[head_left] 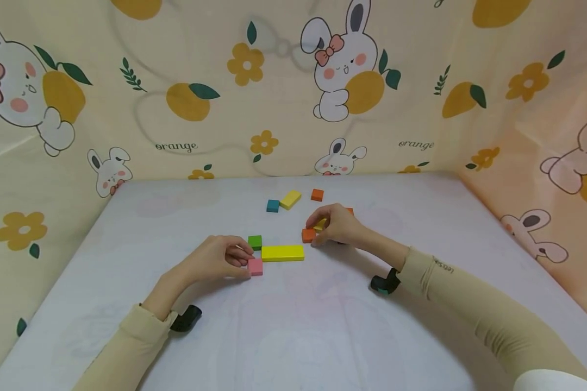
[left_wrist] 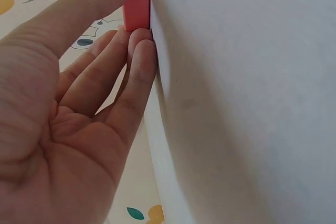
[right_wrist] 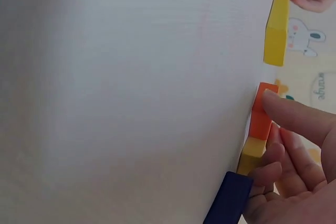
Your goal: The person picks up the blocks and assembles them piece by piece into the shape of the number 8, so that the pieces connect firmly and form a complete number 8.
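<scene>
My left hand [head_left: 217, 258] pinches a small pink block [head_left: 255, 266] on the white tabletop, the thumb at its near side. Just behind the pink block is a green block [head_left: 255, 242]. A long yellow block [head_left: 282, 253] lies to the right of these two. To its right, my right hand [head_left: 339, 225] holds an orange block [head_left: 308, 235] between thumb and fingers. In the right wrist view, a yellow block [right_wrist: 251, 156] sits beside that orange block, partly covered by the fingers. A dark blue block [right_wrist: 229, 198] lies nearest the wrist camera; the right hand mostly hides it in the head view.
Farther back lie a teal block [head_left: 273, 206], a yellow block [head_left: 291, 199] and an orange block [head_left: 317, 195]. Another orange block [head_left: 350, 210] peeks out behind the right hand. A patterned cloth [head_left: 283, 108] with rabbits and oranges stands around the table's back and sides.
</scene>
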`<state>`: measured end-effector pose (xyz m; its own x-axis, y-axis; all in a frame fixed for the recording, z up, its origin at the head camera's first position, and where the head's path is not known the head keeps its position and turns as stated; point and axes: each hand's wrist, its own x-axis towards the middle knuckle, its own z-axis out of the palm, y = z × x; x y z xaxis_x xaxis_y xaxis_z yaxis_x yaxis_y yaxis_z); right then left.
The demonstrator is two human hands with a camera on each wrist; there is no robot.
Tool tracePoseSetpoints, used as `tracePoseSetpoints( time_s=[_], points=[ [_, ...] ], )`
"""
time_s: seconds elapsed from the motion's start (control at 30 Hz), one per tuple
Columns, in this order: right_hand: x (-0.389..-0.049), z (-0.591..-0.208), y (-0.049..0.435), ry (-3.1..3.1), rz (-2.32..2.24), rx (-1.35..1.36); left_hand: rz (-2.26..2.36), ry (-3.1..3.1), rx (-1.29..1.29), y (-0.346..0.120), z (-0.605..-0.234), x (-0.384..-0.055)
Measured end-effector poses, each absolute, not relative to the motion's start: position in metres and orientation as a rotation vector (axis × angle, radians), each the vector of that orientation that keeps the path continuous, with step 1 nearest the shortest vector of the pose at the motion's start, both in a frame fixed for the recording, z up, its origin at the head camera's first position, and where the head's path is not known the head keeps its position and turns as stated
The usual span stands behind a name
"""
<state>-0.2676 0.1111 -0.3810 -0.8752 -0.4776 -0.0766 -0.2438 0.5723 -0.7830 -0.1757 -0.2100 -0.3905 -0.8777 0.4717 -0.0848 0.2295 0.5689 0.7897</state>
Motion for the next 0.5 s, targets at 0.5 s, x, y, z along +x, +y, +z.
tracePoseSetpoints(
  time_s=[0.5],
  points=[
    [-0.2602,-0.3793,0.1065,2.521,-1.217,-0.646,1.216,2.504,0.575,-0.2110,-0.3908,-0.1756]
  ],
)
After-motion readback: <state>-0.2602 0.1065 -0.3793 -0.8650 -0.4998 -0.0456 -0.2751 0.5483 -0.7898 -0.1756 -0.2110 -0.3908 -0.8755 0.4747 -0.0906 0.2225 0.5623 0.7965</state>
